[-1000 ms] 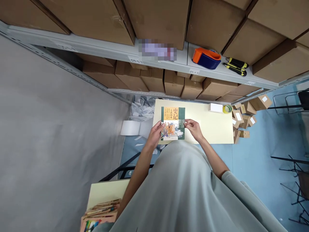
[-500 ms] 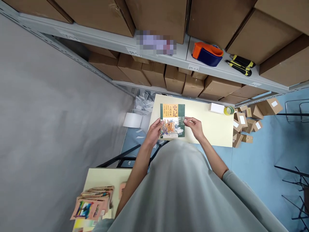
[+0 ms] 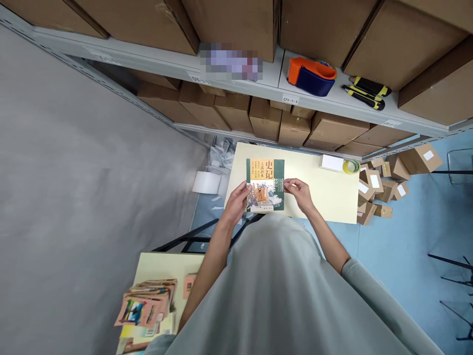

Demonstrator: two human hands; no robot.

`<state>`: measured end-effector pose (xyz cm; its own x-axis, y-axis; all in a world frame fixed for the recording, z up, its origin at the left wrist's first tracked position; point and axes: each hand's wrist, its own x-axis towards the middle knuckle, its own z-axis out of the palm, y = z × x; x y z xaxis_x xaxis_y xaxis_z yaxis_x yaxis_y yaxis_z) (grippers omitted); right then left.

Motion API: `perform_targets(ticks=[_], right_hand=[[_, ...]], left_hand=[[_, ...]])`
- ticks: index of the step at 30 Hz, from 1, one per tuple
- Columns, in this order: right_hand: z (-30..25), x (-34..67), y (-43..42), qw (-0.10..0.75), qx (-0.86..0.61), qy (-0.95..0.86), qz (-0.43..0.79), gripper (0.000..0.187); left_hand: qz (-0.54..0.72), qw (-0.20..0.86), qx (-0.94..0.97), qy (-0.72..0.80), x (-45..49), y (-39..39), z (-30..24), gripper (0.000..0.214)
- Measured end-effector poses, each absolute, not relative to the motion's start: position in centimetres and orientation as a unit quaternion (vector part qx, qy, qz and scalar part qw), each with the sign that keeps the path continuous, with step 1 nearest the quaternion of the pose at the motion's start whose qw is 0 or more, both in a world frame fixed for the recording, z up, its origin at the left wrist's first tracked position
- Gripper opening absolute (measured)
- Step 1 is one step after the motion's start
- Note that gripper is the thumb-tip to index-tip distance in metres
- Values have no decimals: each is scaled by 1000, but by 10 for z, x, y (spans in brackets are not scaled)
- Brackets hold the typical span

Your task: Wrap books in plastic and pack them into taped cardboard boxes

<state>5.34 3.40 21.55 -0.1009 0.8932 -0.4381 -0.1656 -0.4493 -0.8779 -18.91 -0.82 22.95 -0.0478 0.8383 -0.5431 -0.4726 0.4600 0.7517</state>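
A thin book (image 3: 265, 185) with a green, yellow and white illustrated cover is held up in front of me, its front facing me. My left hand (image 3: 237, 199) grips its left edge, thumb on the cover. At its right edge my right hand (image 3: 298, 193) pinches the side between thumb and fingers. Beneath the book lies a pale yellow table (image 3: 325, 197). On that table's far right are a white box (image 3: 331, 163) and a roll of tape (image 3: 351, 166).
Above the table, a grey shelf (image 3: 148, 57) carries cardboard boxes, an orange and blue tape dispenser (image 3: 312, 76) and box cutters (image 3: 365, 92). Small cartons (image 3: 373, 180) lie on the right. A second table (image 3: 166, 264) at lower left bears stacked booklets (image 3: 142, 308). A white roll (image 3: 206, 182) stands left.
My view has shifted slightly, so the shelf and tables sit a little differently in it. Both hands still hold the book in nearly the same place.
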Motion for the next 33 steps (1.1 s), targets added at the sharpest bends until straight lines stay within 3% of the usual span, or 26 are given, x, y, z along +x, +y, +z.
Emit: perform_targets(ticks=[22, 30, 33], right_hand=[[222, 60, 35, 416, -563, -343, 626, 50], [226, 54, 33, 432, -568, -331, 618, 38], [226, 51, 32, 429, -597, -295, 610, 50]], left_hand=[[462, 686, 191, 528, -198, -1, 225, 61], [463, 686, 192, 527, -202, 0, 225, 57], [466, 688, 191, 522, -202, -2, 225, 56]])
